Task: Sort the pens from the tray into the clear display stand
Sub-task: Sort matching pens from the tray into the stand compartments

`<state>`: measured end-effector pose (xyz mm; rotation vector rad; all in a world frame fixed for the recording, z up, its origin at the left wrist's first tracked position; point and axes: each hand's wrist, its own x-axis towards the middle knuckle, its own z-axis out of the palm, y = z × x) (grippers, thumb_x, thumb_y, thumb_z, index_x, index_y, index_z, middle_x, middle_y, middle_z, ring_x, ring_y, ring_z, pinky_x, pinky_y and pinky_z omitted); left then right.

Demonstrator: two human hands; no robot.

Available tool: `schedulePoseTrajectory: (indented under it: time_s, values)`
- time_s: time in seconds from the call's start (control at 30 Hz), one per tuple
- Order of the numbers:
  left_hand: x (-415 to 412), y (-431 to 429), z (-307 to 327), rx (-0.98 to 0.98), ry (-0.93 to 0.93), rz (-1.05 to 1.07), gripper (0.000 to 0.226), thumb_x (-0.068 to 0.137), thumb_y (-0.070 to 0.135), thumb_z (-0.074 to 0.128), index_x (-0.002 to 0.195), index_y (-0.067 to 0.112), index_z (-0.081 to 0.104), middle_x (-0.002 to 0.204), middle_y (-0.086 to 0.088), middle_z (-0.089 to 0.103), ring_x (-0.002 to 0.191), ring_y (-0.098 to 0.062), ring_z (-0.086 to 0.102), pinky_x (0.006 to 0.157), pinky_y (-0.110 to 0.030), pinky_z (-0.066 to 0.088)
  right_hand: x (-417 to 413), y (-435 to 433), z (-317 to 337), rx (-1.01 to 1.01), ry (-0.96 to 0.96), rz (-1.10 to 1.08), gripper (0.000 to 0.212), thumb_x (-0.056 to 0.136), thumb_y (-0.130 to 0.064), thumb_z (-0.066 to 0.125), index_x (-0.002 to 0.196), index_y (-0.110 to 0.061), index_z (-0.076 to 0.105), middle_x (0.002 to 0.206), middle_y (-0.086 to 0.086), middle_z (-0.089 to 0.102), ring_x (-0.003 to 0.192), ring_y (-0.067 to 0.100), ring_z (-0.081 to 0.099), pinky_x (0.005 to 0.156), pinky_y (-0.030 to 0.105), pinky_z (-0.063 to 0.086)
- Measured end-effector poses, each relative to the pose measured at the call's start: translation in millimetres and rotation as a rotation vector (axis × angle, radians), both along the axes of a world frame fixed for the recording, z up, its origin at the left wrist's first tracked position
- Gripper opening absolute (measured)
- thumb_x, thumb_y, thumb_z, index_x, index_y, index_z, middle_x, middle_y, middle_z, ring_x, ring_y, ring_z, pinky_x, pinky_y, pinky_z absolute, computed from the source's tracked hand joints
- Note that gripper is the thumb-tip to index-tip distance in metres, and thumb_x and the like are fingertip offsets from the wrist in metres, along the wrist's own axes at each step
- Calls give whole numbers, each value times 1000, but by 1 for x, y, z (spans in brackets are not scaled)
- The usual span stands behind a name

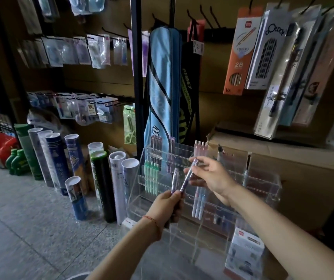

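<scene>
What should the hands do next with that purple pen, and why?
Probably slide the purple pen out of the left hand, which grips its lower end along with a second pen, then carry it to the stand's back slot, where matching pens stand. The right hand already pinches its top.

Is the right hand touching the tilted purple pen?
Touching. The head view shows the right hand pinching the upper end of the tilted purple pen, whose lower end is gripped by the left hand.
</scene>
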<state>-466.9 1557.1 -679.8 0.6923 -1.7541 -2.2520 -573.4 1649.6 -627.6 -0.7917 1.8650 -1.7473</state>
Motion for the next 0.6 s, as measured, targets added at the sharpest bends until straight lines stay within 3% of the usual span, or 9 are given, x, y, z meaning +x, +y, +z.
schedulePoseTrajectory:
  time_s: [0.1, 0.2, 0.3, 0.37, 0.5, 0.6]
  values:
    - [-9, -19, 20, 13, 34, -3, 24, 99, 17, 38, 82, 10, 54, 54, 2, 49, 40, -7, 43, 38, -16, 34, -10, -20, 17, -55, -13, 57, 25, 93, 0, 49, 114, -11, 54, 98, 13, 68, 89, 24, 67, 76, 38, 58]
    - [-13, -45, 26, 18, 47, 11, 25, 99, 19, 39, 84, 9, 56, 58, 0, 52, 43, -8, 47, 39, -16, 37, -16, -44, 30, -65, -13, 119, 20, 92, 3, 48, 107, -8, 55, 96, 16, 67, 85, 27, 67, 68, 36, 59]
    - [-20, -75, 28, 15, 59, 121, 27, 100, 22, 36, 85, 11, 56, 70, -4, 61, 49, -10, 57, 42, -17, 42, -25, -71, 44, -122, 71, 24, 15, 90, 2, 53, 100, -9, 56, 96, 16, 66, 81, 25, 67, 65, 36, 60]
    - [-25, -93, 29, 13, 68, 209, 28, 101, 23, 34, 85, 12, 55, 78, -4, 62, 59, -13, 59, 49, -21, 44, -35, -88, 52, -194, 211, -139, 13, 90, -2, 56, 96, -13, 56, 94, 10, 66, 80, 20, 68, 70, 38, 60]
    - [-33, -117, 24, 12, 99, 261, 23, 99, 21, 38, 86, 14, 55, 87, -3, 60, 70, -15, 56, 60, -25, 45, -53, -117, 56, -254, 622, -349, 11, 90, -7, 58, 98, -13, 53, 89, -5, 61, 82, 7, 66, 73, 21, 57]
    - [-39, -126, 18, 84, 123, 283, 24, 99, 22, 38, 87, 15, 57, 94, -5, 61, 76, -16, 58, 62, -26, 46, -64, -141, 47, -132, 761, -354, 8, 92, -8, 55, 99, -12, 54, 83, -7, 61, 73, -4, 61, 66, 11, 50]
